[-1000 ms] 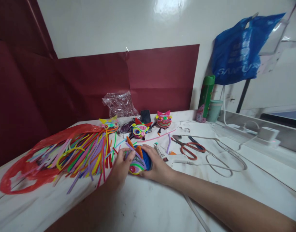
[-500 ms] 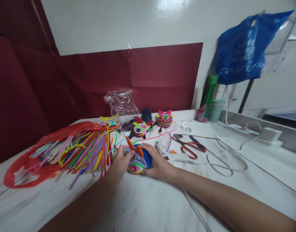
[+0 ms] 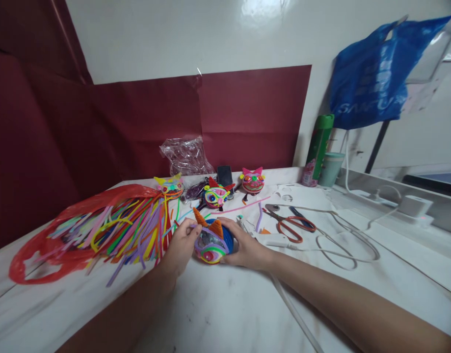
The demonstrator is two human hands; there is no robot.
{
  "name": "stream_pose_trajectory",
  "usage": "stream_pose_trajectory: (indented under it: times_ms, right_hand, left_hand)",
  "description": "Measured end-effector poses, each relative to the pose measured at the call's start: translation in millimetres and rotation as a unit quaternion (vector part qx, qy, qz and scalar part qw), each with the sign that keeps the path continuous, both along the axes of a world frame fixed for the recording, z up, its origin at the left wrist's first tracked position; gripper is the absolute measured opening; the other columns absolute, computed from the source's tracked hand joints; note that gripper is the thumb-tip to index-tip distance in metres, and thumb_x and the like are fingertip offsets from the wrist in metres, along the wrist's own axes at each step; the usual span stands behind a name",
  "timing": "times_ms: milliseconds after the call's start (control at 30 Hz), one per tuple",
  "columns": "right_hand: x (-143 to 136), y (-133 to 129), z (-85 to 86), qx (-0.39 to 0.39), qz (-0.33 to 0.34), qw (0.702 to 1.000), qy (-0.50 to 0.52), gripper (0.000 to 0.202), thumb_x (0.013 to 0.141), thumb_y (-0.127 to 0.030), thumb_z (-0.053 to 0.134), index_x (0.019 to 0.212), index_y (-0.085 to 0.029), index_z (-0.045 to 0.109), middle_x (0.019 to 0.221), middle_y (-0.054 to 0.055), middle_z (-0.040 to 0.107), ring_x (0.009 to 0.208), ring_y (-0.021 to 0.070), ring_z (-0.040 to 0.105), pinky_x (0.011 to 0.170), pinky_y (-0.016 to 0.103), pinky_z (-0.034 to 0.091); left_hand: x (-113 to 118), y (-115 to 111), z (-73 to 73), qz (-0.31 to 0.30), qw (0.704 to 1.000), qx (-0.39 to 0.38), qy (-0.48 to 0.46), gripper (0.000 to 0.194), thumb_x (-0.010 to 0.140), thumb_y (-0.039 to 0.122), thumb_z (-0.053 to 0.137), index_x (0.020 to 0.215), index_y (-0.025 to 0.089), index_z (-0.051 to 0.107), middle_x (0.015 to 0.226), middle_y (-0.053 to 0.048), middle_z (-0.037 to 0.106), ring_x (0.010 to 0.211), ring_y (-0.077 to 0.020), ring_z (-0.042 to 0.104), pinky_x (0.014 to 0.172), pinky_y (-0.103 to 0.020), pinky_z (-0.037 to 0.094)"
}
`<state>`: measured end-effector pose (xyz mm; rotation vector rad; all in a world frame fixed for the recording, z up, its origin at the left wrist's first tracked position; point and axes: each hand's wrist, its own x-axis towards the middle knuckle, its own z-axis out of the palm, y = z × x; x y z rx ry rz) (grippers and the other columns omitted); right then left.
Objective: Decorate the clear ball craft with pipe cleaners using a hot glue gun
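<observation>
Between my hands, on the white marbled table [image 3: 225,314], is a round pipe-cleaner animal head [image 3: 212,242] with orange pointed ears, a red eye ringed in white, green and yellow, and a blue back. My right hand [image 3: 243,245] wraps round its blue right side. At its left edge my left hand [image 3: 181,245] is closed, thumb and fingertips pinching beside the lavender trim; exactly what lies under the fingertips is partly hidden. Just right of my right hand lie a white glue gun [image 3: 275,239] and orange-handled scissors [image 3: 289,228].
A red plastic bag [image 3: 37,274] with many coloured pipe cleaners [image 3: 133,230] spreads at left. Behind stand three finished-looking heads, yellow-eared [image 3: 170,186], red-eared [image 3: 216,196] and pink-eared [image 3: 252,180]. A cable [image 3: 358,250], power strip [image 3: 372,196] and cup [image 3: 331,169] are at right.
The animal head has turned a little, showing more of its grey glittery top and eye. Both hands keep hold of it. The camera view has shifted slightly.
</observation>
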<state>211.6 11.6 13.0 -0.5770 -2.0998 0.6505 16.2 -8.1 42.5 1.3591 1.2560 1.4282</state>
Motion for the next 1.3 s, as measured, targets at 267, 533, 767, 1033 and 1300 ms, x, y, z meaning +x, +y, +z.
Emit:
stream_pose_trajectory:
  times_ms: [267, 533, 767, 1033, 1300]
  right_hand:
    - [1, 0, 5.4, -0.066, -0.054, 0.996, 0.008, 0.077, 0.063, -0.043, 0.080, 0.130, -0.021, 0.049, 0.133, 0.011, 0.047, 0.128, 0.0311, 0.039, 0.108, 0.048, 0.031]
    - [3, -1, 11.2, -0.211, 0.062, 0.973, 0.071, 0.068, 0.065, -0.035, 0.079, 0.124, -0.019, 0.049, 0.117, 0.007, 0.061, 0.108, 0.0247, 0.055, 0.094, 0.040, 0.044]
    - [1, -2, 9.9, -0.236, 0.039, 0.966, 0.093, 0.064, 0.069, -0.047, 0.075, 0.121, -0.021, 0.050, 0.119, 0.007, 0.059, 0.111, 0.0258, 0.055, 0.098, 0.043, 0.042]
    - [-14, -14, 15.7, -0.339, -0.075, 0.910, 0.229, 0.046, 0.065, -0.043, 0.077, 0.099, -0.021, 0.055, 0.084, 0.001, 0.067, 0.080, 0.0211, 0.063, 0.074, 0.036, 0.050]
    - [-12, -16, 28.3, -0.414, -0.085, 0.861, 0.283, 0.041, 0.054, -0.027, 0.077, 0.089, -0.020, 0.057, 0.068, -0.004, 0.064, 0.063, 0.0169, 0.060, 0.062, 0.030, 0.046]
  left_hand:
    - [-1, 1, -2.7, -0.021, 0.999, -0.024, -0.031, 0.033, 0.063, 0.044, 0.071, 0.066, 0.019, 0.049, 0.058, 0.006, 0.048, 0.053, -0.0097, 0.045, 0.051, -0.021, 0.036]
    - [5, -4, -0.8, -0.023, 0.999, -0.001, -0.045, 0.030, 0.061, 0.038, 0.073, 0.061, 0.017, 0.050, 0.057, 0.006, 0.044, 0.053, -0.0077, 0.040, 0.051, -0.020, 0.031]
    - [8, -4, -3.2, -0.005, 0.998, 0.020, -0.051, 0.028, 0.062, 0.037, 0.071, 0.061, 0.018, 0.052, 0.056, 0.007, 0.045, 0.054, -0.0080, 0.039, 0.051, -0.020, 0.031]
    - [17, -9, -9.5, -0.013, 0.999, 0.013, -0.036, 0.027, 0.063, 0.037, 0.071, 0.061, 0.018, 0.052, 0.055, 0.006, 0.047, 0.054, -0.0090, 0.042, 0.054, -0.021, 0.033]
    - [17, -14, -5.5, -0.037, 0.992, -0.030, -0.117, 0.030, 0.056, 0.033, 0.077, 0.065, 0.017, 0.054, 0.061, 0.004, 0.056, 0.058, -0.0099, 0.051, 0.058, -0.022, 0.038]
